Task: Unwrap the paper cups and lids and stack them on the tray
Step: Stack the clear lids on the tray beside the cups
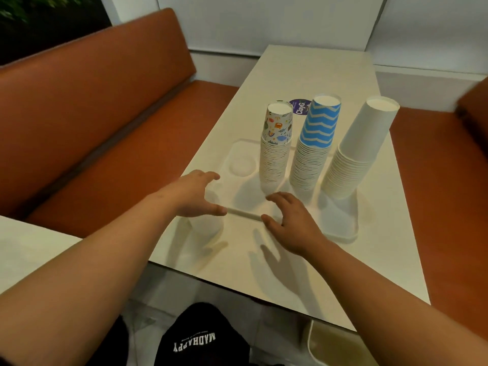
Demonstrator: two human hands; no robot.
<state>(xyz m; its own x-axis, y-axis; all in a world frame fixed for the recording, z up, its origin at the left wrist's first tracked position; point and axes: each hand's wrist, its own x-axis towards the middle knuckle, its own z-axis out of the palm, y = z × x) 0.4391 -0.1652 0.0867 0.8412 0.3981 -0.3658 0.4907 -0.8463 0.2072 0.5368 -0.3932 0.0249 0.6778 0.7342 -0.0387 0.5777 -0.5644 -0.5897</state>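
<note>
A white tray (343, 233) lies on the table and bears three upside-down cup stacks: patterned cups (276, 154), blue zigzag cups (314, 143) and plain white cups (356, 154). A short white stack of lids (207, 228) stands at the tray's front left corner. My left hand (192, 196) lies over the top of the lid stack, with thumb and fingers spread round it. My right hand (293, 220) hovers at the tray's front edge with fingers loosely bent and holds nothing. The top of the lid stack is hidden by my hand.
The cream table (303, 273) is narrow and sits between orange bench seats (105, 128). A purple round sticker (299, 107) lies behind the cups. The tray has a round recess (243, 165) at its back left. A white bin (332, 344) stands under the table's near edge.
</note>
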